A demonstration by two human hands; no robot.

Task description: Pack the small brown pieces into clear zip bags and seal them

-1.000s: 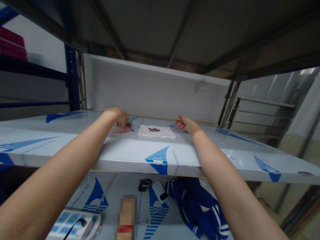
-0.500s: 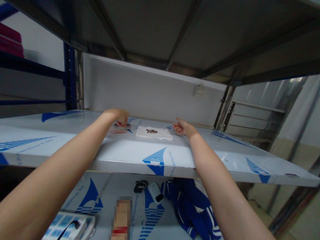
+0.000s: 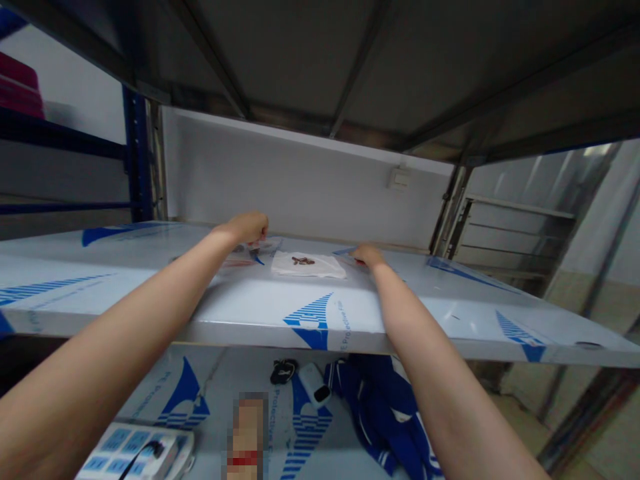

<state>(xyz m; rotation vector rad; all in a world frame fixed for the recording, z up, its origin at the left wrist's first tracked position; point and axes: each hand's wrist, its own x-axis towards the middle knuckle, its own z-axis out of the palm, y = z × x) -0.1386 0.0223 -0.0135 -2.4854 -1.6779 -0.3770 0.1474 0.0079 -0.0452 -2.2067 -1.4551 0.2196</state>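
Note:
Both my arms reach across a white shelf board (image 3: 260, 310) with blue print. My left hand (image 3: 247, 227) is curled, its fingers closed on the edge of a clear plastic bag (image 3: 253, 252) lying on the board. My right hand (image 3: 367, 255) rests knuckles up on the board just right of a white cloth (image 3: 320, 268), fingers bent down; what they hold, if anything, is hidden. A few small dark brown pieces (image 3: 301, 261) lie on the cloth between my hands.
A metal shelf (image 3: 320, 60) hangs close overhead. On the level below lie a white power strip (image 3: 133, 457), a blue and white garment (image 3: 385, 417), a small white device (image 3: 315, 384) and a dark item (image 3: 283, 371). A blue rack post (image 3: 136, 160) stands left, grey racking right.
My left hand has lifted slightly, pulling up the bag's edge. My right hand has dropped from a raised pinch onto the board beside the cloth.

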